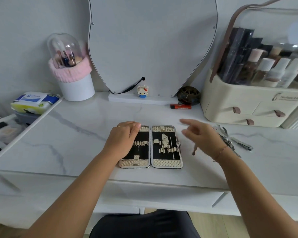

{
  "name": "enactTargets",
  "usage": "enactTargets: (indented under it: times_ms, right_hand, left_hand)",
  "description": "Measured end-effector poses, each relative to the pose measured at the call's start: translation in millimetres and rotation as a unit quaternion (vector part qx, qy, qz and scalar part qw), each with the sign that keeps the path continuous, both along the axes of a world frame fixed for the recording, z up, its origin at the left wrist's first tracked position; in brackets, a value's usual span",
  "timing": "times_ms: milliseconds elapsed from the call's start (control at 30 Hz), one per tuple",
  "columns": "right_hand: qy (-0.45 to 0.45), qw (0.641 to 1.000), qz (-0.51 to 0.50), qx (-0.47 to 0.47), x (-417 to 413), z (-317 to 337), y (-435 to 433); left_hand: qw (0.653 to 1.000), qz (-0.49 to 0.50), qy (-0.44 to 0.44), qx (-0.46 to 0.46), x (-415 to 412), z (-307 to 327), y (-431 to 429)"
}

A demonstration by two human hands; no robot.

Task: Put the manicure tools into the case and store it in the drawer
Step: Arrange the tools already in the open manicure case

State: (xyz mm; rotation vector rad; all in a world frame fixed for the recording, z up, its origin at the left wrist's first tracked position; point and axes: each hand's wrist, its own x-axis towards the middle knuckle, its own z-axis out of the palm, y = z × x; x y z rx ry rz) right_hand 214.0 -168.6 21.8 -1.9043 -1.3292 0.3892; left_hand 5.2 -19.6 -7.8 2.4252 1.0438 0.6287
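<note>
Flat on the left leaf, fingers straight and gripping nothing: left hand (124,140), steadying the open black-lined, gold-mesh hinged case (167,163) at the front centre of the white marble-look tabletop (86,134), one thin metal pick (173,148) already looped in. Hovering just right, blurred, loosely spread and empty: right hand (201,136). Beyond, loose silver steel manicure tools (241,144). Best: hold the case pinned, lift one tool at a time, slide under a matching loop.

A white marble-veined vanity table (93,121) stands against a pale grey wall (16,31), wooden floor (213,225) showing beneath.
</note>
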Motion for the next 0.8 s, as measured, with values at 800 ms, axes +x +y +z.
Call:
enactTargets:
  times_ms: [800]
  right_hand:
    - [-0.088, 0.964, -0.122, -0.221, 6.8, 2.2, -12.0]
  left_hand:
    - [0.998, 0.007, -0.036, -0.059, 4.8, 1.7, -1.8]
